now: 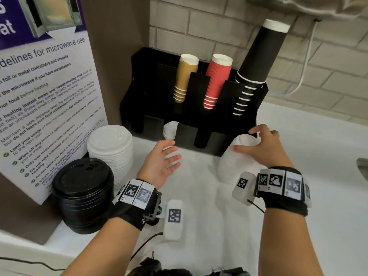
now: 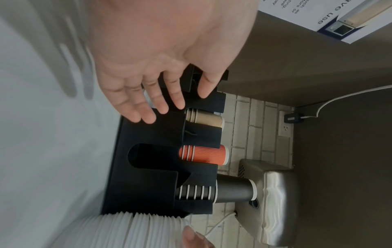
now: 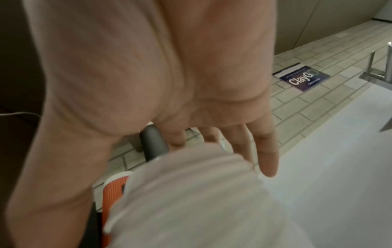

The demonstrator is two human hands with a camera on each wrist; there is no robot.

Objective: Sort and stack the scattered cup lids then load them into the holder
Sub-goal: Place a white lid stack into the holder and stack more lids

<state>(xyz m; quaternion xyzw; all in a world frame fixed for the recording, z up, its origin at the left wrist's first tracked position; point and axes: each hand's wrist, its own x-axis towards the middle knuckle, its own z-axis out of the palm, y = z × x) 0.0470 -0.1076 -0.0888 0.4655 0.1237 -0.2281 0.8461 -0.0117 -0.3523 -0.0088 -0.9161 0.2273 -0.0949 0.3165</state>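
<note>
A black cup holder (image 1: 201, 116) stands against the tiled wall, holding tan, red and black cup stacks. A few white lids (image 1: 169, 130) sit in one of its low front slots. My right hand (image 1: 247, 140) grips the far end of a long stack of white lids (image 1: 231, 164), which leans tilted just in front of the holder's right side; the same lid stack (image 3: 191, 201) fills the right wrist view under my palm. My left hand (image 1: 169, 154) hovers open and holds nothing, palm turned toward that stack, in front of the holder's middle slot (image 2: 148, 156).
A second stack of white lids (image 1: 110, 148) and a stack of black lids (image 1: 83, 192) stand at the left beside a microwave guidelines sign (image 1: 45, 108). A steel dispenser (image 2: 275, 201) hangs on the wall at the right. The white counter (image 1: 318, 156) stretches to the right.
</note>
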